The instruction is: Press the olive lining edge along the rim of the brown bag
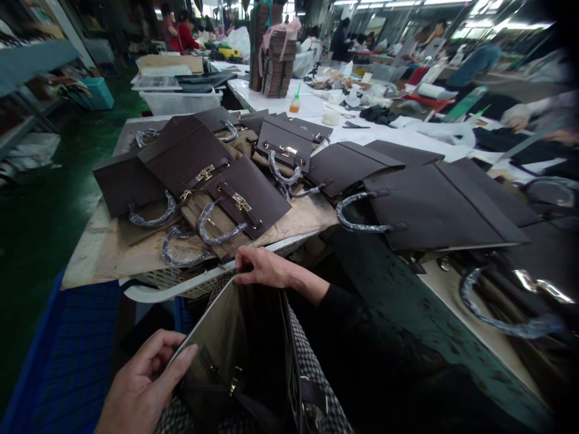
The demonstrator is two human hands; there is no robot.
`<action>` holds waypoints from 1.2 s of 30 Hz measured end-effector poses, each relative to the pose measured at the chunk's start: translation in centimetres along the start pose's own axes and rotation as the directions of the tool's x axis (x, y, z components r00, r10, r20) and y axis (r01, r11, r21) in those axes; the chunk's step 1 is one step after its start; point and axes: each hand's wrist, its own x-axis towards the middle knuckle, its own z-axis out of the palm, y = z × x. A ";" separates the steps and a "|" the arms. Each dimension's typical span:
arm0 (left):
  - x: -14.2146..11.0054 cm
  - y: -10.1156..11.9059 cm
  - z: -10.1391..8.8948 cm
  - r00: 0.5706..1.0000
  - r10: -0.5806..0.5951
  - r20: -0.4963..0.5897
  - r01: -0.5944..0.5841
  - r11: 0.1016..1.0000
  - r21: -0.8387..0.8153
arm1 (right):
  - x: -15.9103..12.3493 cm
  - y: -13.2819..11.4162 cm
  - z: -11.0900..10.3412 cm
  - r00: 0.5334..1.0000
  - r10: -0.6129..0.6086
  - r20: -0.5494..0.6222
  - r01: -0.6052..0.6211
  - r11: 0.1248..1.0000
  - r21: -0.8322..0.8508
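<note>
A dark handbag with an olive-tan lining [233,319] gapes open in front of me. My left hand [145,377] pinches its pale top edge at the near left, thumb inside. At the far end of the same edge, my right hand [262,267] grips the corner between thumb and fingers. Gold-coloured metal fittings [234,381] show inside the bag, while its lower part falls out of view. Black-and-white checked cloth [310,349] lies beneath and beside it. Just beyond my right hand lies a finished-looking brown handbag [251,196] with a plastic-wrapped handle [210,226].
Several brown handbags [434,202] cover the tables ahead and right. A white plastic basket [158,292] juts from under the board, above a blue crate [67,355]. Farther back stand an orange glue bottle [295,103] and stacked brown pieces [277,63]. Other people work behind.
</note>
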 end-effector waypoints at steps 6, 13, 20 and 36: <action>1.7 1.7 -2.2 0.977 0.035 0.208 -0.085 0.968 0.237 | 0.3 0.4 0.2 0.987 -0.085 0.140 0.071 0.993 0.098; 3.2 5.1 -2.3 0.918 0.257 0.302 -0.377 0.801 0.464 | 0.1 0.3 0.3 0.991 -0.087 0.104 0.080 0.994 0.069; 4.4 6.1 -0.7 0.884 0.294 0.364 -0.468 0.547 0.694 | -0.2 0.0 -0.2 0.993 -0.064 0.101 0.061 0.998 0.035; 9.6 7.9 2.3 0.827 0.376 0.418 -0.561 0.507 0.654 | 0.1 0.9 0.1 0.994 -0.061 0.091 0.056 0.997 0.061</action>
